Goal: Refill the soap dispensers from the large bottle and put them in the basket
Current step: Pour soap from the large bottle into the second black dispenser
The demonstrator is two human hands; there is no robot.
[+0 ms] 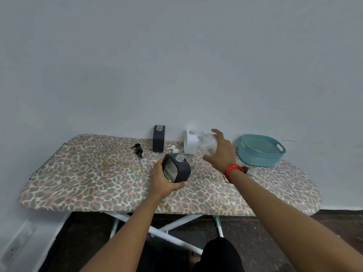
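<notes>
My left hand point(164, 179) grips a dark grey square soap dispenser point(177, 170), tilted, its open clear neck up and no pump on it. My right hand point(221, 152) holds a clear plastic bottle point(207, 144), tipped with its mouth toward the left, just above and right of that dispenser. A second dark dispenser point(158, 139) and a white dispenser point(191, 143) stand open-necked at the back by the wall. The teal basket point(261, 151) sits at the right with nothing visible in it.
A black pump head point(138, 151) lies on the leopard-print ironing board point(88, 179), a white pump point(173, 149) behind the held dispenser, and another pump point(246, 169) partly hidden by my right wrist. The wall runs close behind the board.
</notes>
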